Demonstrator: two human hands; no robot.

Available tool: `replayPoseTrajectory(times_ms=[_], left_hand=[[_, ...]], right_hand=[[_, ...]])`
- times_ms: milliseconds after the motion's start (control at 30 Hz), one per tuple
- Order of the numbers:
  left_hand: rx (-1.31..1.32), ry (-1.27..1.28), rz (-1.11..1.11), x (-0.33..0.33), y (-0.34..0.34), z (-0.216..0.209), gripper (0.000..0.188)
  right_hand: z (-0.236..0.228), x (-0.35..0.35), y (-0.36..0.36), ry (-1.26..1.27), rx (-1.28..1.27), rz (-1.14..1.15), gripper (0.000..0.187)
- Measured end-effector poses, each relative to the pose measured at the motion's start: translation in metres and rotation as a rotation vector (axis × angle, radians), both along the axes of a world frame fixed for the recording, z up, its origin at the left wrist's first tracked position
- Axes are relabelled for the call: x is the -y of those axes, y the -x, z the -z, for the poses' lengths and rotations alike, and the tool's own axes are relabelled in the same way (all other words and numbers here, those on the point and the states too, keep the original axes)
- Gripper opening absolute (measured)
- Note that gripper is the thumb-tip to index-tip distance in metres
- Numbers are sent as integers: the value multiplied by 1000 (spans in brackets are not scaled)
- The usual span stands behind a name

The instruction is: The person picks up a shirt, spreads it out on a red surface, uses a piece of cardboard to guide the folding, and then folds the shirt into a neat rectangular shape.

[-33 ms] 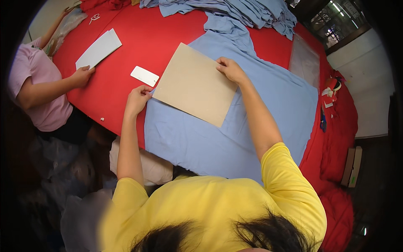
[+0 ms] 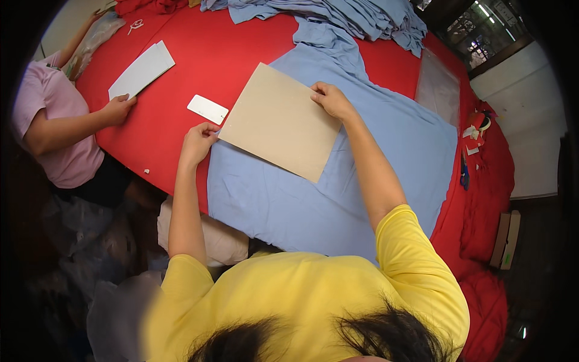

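A beige cardboard sheet point(image 2: 280, 123) lies tilted on a light blue garment point(image 2: 386, 145) spread over the red-covered table. My right hand point(image 2: 330, 99) has its fingers closed on the sheet's upper right edge, thumb on top. At the sheet's left corner, my left hand point(image 2: 200, 142) pinches the blue fabric's edge between thumb and fingertips. A white tag point(image 2: 207, 108) rests on the red cover just beyond my left hand.
Across the left side, a person in pink holds a stack of white cards point(image 2: 142, 69). Blue garments point(image 2: 356, 21) are heaped at the far edge. A clear plastic sheet point(image 2: 437, 89), scissors point(image 2: 464, 171) and a tape roll point(image 2: 485, 123) lie to the right.
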State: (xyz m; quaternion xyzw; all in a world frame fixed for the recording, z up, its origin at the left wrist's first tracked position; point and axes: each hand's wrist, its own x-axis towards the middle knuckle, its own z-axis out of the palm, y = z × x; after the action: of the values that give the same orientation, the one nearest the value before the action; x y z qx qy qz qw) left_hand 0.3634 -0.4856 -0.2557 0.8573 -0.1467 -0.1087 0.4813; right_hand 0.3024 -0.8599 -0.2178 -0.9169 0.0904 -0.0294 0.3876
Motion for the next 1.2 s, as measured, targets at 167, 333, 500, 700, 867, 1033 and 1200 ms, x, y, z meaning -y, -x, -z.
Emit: replayPoseTrajectory(times_ms=[167, 333, 500, 700, 867, 1033, 1200], left_hand=[[-26, -28, -85, 7, 10, -14, 24], [531, -260, 50, 81, 40, -23, 45], [691, -509, 69, 136, 48, -13, 71], [683, -451, 95, 136, 39, -4, 76], [682, -432, 122, 142, 39, -6, 76], [635, -538, 69, 126, 38, -7, 73], [402, -264, -68, 128, 32, 26, 61]], right_hand=[[-5, -20, 1, 181, 13, 16, 20], [2, -18, 0, 330, 97, 1, 16], [-18, -26, -5, 536, 5, -1, 21], [-24, 46, -37, 826, 221, 453, 37], [-23, 104, -52, 780, 165, 433, 30], [-153, 0, 8, 330, -13, -464, 34], [-56, -8, -24, 179, 301, -82, 49]])
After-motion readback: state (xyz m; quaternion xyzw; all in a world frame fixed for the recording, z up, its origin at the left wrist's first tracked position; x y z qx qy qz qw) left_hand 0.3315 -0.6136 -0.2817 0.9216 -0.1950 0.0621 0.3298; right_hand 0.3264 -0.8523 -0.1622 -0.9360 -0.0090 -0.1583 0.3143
